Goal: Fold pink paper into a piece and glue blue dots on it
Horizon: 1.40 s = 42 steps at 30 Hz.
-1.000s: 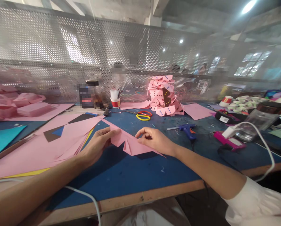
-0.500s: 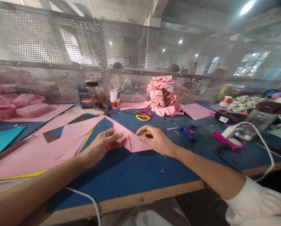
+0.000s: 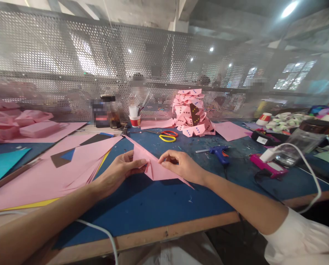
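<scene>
A folded piece of pink paper (image 3: 160, 172) is held up between my two hands, just over the blue tabletop. My left hand (image 3: 127, 167) pinches its left side, thumb in front and fingers behind. On the upper right edge, my right hand (image 3: 181, 165) grips the paper between thumb and fingertips. Creased flaps show near its middle, and a narrow point sticks out at lower right. Beyond the hands lie scissors (image 3: 167, 136) with a red and a yellow handle. A blue glue gun (image 3: 220, 154) rests to the right of my right hand.
Pink sheets (image 3: 43, 176) spread over the left side, near a turquoise sheet (image 3: 6, 163). A pile of dotted pink paper pieces (image 3: 190, 114) stands at the back. To the right are a magenta power strip (image 3: 269, 166), a white cable (image 3: 317, 180) and a clear jar (image 3: 299, 141).
The pink paper has tilted slightly, and its lower right point now shows below my right hand. My left thumb has shifted a little to the right. Both hands keep their grip.
</scene>
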### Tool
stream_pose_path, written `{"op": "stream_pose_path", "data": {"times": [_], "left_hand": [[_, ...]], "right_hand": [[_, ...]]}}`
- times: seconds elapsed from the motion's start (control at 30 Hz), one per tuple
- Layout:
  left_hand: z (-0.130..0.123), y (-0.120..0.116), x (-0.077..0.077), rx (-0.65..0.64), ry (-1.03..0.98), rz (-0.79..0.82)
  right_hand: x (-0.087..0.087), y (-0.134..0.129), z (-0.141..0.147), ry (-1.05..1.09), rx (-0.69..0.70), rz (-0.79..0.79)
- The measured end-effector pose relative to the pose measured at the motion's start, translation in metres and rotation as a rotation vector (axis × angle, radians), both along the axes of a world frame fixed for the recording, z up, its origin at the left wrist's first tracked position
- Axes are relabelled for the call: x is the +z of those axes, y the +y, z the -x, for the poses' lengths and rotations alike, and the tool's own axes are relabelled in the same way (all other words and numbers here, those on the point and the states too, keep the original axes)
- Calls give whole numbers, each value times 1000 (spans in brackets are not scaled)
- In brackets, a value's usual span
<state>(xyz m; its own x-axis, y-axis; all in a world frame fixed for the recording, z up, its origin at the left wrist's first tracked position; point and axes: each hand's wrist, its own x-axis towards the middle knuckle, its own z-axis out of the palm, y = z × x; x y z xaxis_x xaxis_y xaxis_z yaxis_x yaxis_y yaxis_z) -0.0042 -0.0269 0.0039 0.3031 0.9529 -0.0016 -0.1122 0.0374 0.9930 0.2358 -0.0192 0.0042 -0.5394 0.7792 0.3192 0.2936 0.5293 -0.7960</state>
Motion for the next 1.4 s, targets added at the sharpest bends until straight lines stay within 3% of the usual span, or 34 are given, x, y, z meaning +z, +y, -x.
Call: {"op": "stream_pose_path", "data": {"times": [0.3,0.67,1.07,1.4], "left_hand": [[-2,-1,2,50,-31,20],[0,-1,0,21,-23,-17],[2,-1,-1,112,87,-24],[5,5,-2,150,123,-84]], "right_hand": [[1,0,-1,-14,6,-15],[3,-4,0,-10,33,12],[6,-9,1,-25,114,40],[5,-10,-1,-67,152,-24]]}}
